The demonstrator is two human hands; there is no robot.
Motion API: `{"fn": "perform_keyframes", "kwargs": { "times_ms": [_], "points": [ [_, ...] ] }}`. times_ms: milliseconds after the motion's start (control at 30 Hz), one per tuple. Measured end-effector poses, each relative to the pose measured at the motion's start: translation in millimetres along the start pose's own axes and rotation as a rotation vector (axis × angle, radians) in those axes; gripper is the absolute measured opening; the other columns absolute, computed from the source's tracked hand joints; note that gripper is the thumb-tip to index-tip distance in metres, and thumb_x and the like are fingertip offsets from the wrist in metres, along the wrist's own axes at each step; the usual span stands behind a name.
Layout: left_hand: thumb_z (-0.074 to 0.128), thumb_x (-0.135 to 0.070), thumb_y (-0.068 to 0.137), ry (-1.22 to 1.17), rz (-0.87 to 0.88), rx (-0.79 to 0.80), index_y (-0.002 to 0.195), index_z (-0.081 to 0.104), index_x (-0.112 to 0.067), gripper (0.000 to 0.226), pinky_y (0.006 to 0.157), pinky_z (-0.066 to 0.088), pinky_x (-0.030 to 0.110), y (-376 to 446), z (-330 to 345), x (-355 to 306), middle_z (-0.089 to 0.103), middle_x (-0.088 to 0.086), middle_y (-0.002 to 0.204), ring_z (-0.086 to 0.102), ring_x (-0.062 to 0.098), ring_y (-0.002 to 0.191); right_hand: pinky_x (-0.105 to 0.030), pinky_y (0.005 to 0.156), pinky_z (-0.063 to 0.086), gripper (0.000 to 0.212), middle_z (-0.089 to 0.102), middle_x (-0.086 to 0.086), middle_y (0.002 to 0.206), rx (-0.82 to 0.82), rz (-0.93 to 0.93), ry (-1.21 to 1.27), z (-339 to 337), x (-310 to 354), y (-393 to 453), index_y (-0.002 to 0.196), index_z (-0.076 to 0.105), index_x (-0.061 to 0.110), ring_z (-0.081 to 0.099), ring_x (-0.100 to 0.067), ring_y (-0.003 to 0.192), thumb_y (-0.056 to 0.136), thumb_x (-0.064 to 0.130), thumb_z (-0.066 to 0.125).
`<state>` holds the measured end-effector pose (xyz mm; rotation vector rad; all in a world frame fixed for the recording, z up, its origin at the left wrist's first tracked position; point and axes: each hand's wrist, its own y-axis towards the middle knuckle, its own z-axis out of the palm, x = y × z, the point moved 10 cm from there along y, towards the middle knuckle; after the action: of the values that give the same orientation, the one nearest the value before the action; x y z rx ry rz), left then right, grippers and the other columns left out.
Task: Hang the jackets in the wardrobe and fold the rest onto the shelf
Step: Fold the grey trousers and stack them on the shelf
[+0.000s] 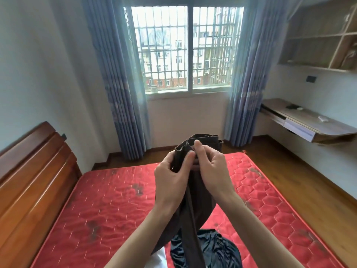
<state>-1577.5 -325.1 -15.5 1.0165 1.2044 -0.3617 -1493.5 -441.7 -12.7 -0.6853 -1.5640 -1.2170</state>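
Dark trousers hang from my left hand and right hand, both pinching the waistband above the red mattress. I judge folding is starting; next I should align the legs. A shiny dark garment lies below.

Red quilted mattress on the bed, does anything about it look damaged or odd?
Yes. The red quilted mattress lies bare, with dark stained or worn blotches scattered over it, clearest left of the hands and along its right edge.
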Motion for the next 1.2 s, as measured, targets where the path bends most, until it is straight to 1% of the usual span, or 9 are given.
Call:
{"fn": "perform_keyframes", "kwargs": {
  "times_ms": [200, 300, 400, 533, 600, 700, 767, 867, 1200],
  "points": [
    [0.071, -0.014, 0.099, -0.046, -0.020, 0.026, 0.113, 0.073, -0.022, 0.016, 0.088, 0.060, 0.028, 2, -2, 8, 0.079, -0.004, 0.102, 0.075, 0.012, 0.099, -0.029, 0.086, 0.058, 0.040, 0.080, -0.004, 0.103, 0.070, 0.043, 0.091, 1, 2, -3, 0.117, 0.076, 0.015, 0.076, -0.019, 0.099, 0.113, 0.032, 0.039],
    [0.064, -0.013, 0.103, -0.149, -0.073, 0.041, 0.114, 0.072, -0.017, 0.014, 0.090, 0.061, 0.036, 10, -2, 13, 0.078, 0.003, 0.105, 0.075, 0.021, 0.103, -0.027, 0.090, 0.058, 0.029, 0.076, 0.006, 0.112, 0.091, -0.238, -0.126, -9, 32, -12, 0.128, 0.070, 0.022, 0.073, -0.016, 0.108, 0.107, 0.012, 0.053],
    [0.061, -0.013, 0.105, -0.198, -0.074, 0.062, 0.115, 0.073, -0.019, 0.016, 0.093, 0.061, 0.037, 21, -1, 8, 0.078, 0.002, 0.110, 0.074, 0.022, 0.108, -0.027, 0.087, 0.055, 0.036, 0.069, 0.011, 0.113, -0.078, -0.511, -0.381, -45, 57, -21, 0.125, 0.068, 0.021, 0.066, -0.018, 0.108, 0.097, -0.001, 0.061],
    [0.061, -0.011, 0.104, -0.321, -0.110, 0.120, 0.109, 0.077, -0.029, 0.025, 0.089, 0.060, 0.028, 37, 4, -4, 0.078, 0.001, 0.114, 0.074, 0.020, 0.108, -0.021, 0.110, 0.043, 0.059, 0.047, 0.018, 0.139, -0.259, -0.397, -0.400, -97, 40, -13, 0.138, 0.049, 0.031, 0.046, -0.006, 0.131, 0.086, 0.022, 0.075],
    [0.060, -0.009, 0.104, -0.357, -0.131, 0.120, 0.110, 0.077, -0.025, 0.024, 0.090, 0.061, 0.030, 44, 8, -6, 0.078, 0.003, 0.114, 0.075, 0.022, 0.108, -0.024, 0.120, 0.032, 0.081, 0.033, 0.027, 0.151, -0.189, -0.233, -0.281, -109, 21, 0, 0.146, 0.031, 0.048, 0.036, 0.000, 0.143, 0.082, 0.037, 0.080],
    [0.060, -0.006, 0.102, -0.409, -0.147, 0.119, 0.102, 0.081, -0.025, 0.028, 0.093, 0.061, 0.035, 53, 21, -11, 0.079, 0.007, 0.113, 0.075, 0.025, 0.106, -0.043, 0.122, 0.036, 0.086, 0.040, 0.018, 0.157, -0.001, -0.109, -0.140, -118, 8, 15, 0.147, 0.030, 0.054, 0.043, -0.009, 0.145, 0.080, 0.044, 0.082],
    [0.061, -0.006, 0.100, -0.438, -0.166, 0.119, 0.100, 0.082, -0.026, 0.029, 0.091, 0.062, 0.035, 57, 35, -12, 0.079, 0.008, 0.112, 0.075, 0.026, 0.106, -0.047, 0.112, 0.050, 0.086, 0.053, 0.010, 0.150, 0.131, -0.065, -0.047, -120, 8, 24, 0.150, 0.033, 0.049, 0.055, -0.019, 0.137, 0.081, 0.043, 0.084],
    [0.062, -0.011, 0.101, -0.411, -0.196, 0.115, 0.110, 0.077, -0.022, 0.021, 0.086, 0.062, 0.033, 63, 60, -7, 0.079, 0.006, 0.114, 0.075, 0.024, 0.105, -0.036, 0.092, 0.061, 0.081, 0.062, 0.006, 0.132, 0.249, -0.116, -0.016, -123, 20, 33, 0.150, 0.037, 0.035, 0.064, -0.021, 0.122, 0.086, 0.029, 0.086],
    [0.069, -0.019, 0.091, -0.324, -0.224, 0.059, 0.117, 0.076, -0.016, 0.027, 0.096, 0.058, 0.046, 76, 155, 4, 0.076, 0.011, 0.121, 0.072, 0.032, 0.113, -0.029, 0.084, 0.061, 0.021, 0.057, 0.002, 0.119, 0.532, -0.154, -0.210, -228, 28, 90, 0.105, 0.082, 0.020, 0.066, -0.018, 0.109, 0.085, 0.027, 0.085]
  ]
}}
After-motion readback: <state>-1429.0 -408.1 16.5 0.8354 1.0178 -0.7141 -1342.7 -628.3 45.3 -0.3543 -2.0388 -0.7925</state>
